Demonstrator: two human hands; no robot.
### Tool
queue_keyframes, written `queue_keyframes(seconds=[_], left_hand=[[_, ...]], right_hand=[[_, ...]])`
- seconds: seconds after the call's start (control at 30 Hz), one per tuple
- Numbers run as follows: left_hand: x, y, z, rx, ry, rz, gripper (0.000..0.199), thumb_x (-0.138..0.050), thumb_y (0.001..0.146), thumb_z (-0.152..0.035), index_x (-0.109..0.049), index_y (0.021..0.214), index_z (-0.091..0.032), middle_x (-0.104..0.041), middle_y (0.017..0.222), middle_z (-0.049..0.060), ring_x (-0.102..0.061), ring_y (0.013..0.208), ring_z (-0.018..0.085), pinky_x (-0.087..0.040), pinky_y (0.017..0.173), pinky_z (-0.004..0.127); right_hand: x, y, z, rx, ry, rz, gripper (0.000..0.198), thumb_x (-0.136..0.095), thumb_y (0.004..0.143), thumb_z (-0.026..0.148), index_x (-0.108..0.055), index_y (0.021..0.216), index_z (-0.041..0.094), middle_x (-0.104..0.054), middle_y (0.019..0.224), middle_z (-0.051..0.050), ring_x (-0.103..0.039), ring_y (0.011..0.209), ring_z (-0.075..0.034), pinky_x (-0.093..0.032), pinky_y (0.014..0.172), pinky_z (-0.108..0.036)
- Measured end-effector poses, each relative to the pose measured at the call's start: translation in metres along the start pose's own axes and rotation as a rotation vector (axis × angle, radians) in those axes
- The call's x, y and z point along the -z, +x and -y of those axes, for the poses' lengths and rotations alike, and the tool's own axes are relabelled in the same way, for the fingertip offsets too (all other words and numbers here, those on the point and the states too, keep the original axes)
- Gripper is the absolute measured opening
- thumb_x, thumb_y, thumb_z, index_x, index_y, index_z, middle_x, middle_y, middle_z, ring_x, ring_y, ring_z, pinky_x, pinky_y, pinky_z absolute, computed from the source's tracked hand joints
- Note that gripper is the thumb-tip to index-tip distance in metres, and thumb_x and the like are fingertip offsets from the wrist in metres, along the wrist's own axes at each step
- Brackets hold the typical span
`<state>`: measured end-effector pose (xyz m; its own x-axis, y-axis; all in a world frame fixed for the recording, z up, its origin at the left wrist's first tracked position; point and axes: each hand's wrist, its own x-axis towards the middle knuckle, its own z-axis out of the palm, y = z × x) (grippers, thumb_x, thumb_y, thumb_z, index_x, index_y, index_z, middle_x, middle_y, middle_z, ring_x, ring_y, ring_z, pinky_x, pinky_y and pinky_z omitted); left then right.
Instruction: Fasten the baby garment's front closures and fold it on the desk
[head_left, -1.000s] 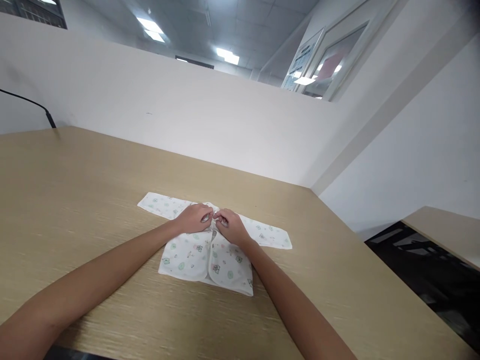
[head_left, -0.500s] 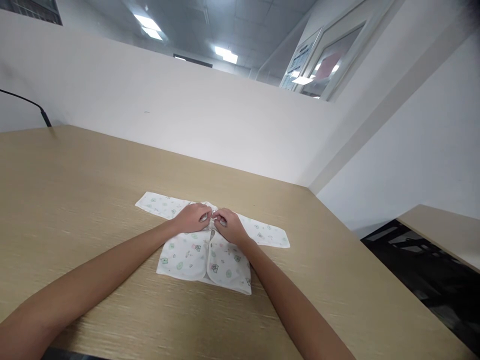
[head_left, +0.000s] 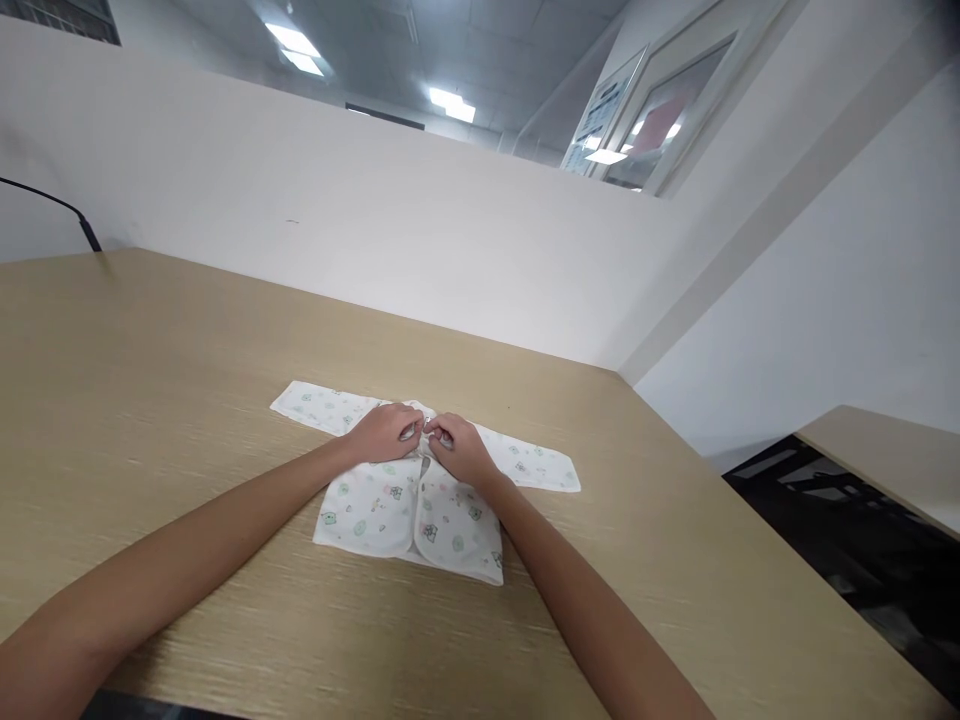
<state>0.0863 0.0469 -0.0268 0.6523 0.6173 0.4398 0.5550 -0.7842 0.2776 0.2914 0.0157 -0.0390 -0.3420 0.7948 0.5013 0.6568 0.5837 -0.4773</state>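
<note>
A small white baby shirt with a green and grey animal print lies spread on the table, both sleeves stretched out sideways and its front split down the middle. My left hand rests on the upper chest, fingers pinched on the left front edge close to the neckline. Right beside it my right hand pinches the other front edge, and the fingertips of both nearly meet. Below the hands the two front panels lie side by side with a narrow gap. What fastening lies between the fingertips is too small to make out.
The wooden table reaches to a white partition wall at the back. A black cable stands at the far left. To the right are a lower surface and a dark opening beneath it.
Both hands keep their pinch at the neckline with hardly any movement. The view has shifted very slightly; the shirt lies as before.
</note>
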Motion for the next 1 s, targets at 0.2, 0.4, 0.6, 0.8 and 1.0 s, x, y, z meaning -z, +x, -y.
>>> queue_keyframes(seconds=[0.2, 0.4, 0.6, 0.8, 1.0], left_hand=[[0.0003, -0.0001, 0.0, 0.004, -0.026, 0.008, 0.01, -0.051, 0.088, -0.023, -0.061, 0.088, -0.023, -0.064, 0.083, 0.001, -0.06, 0.079, 0.018, -0.042, 0.072, 0.028], [-0.0002, 0.0, 0.0005, 0.0, -0.011, 0.003, 0.01, -0.051, 0.088, -0.023, -0.061, 0.087, -0.022, -0.064, 0.082, 0.001, -0.06, 0.078, 0.018, -0.041, 0.071, 0.028], [-0.0003, -0.0005, 0.0011, 0.005, -0.015, 0.008, 0.009, -0.051, 0.088, -0.024, -0.06, 0.089, -0.023, -0.064, 0.084, 0.001, -0.059, 0.079, 0.018, -0.04, 0.07, 0.028], [0.0, -0.0002, 0.0002, 0.003, 0.001, 0.017, 0.01, -0.05, 0.089, -0.024, -0.06, 0.087, -0.022, -0.064, 0.081, 0.0, -0.059, 0.078, 0.018, -0.04, 0.069, 0.029], [-0.0022, -0.0008, 0.0011, -0.006, 0.012, -0.008, 0.01, -0.05, 0.09, -0.024, -0.059, 0.088, -0.022, -0.065, 0.086, 0.001, -0.06, 0.078, 0.017, -0.041, 0.069, 0.028]], right_hand=[[0.0001, 0.0001, 0.0003, -0.001, -0.002, 0.006, 0.017, -0.053, 0.079, 0.012, -0.065, 0.089, 0.021, -0.061, 0.079, -0.001, -0.053, 0.076, -0.017, -0.041, 0.073, -0.028], [-0.0007, -0.0004, -0.0006, 0.008, 0.004, -0.005, 0.019, -0.053, 0.079, 0.011, -0.065, 0.089, 0.02, -0.061, 0.08, -0.001, -0.053, 0.075, -0.016, -0.041, 0.073, -0.028], [-0.0005, -0.0007, -0.0007, 0.004, 0.0, -0.003, 0.019, -0.053, 0.079, 0.01, -0.066, 0.089, 0.02, -0.062, 0.08, -0.001, -0.053, 0.076, -0.016, -0.04, 0.074, -0.027], [0.0011, 0.0006, 0.0017, -0.006, 0.001, 0.003, 0.019, -0.052, 0.079, 0.011, -0.065, 0.089, 0.019, -0.061, 0.081, -0.002, -0.053, 0.076, -0.016, -0.04, 0.073, -0.028], [0.0006, -0.0014, 0.0021, 0.02, 0.005, -0.001, 0.022, -0.051, 0.079, 0.01, -0.065, 0.093, 0.02, -0.059, 0.08, -0.001, -0.053, 0.076, -0.016, -0.041, 0.074, -0.027]])
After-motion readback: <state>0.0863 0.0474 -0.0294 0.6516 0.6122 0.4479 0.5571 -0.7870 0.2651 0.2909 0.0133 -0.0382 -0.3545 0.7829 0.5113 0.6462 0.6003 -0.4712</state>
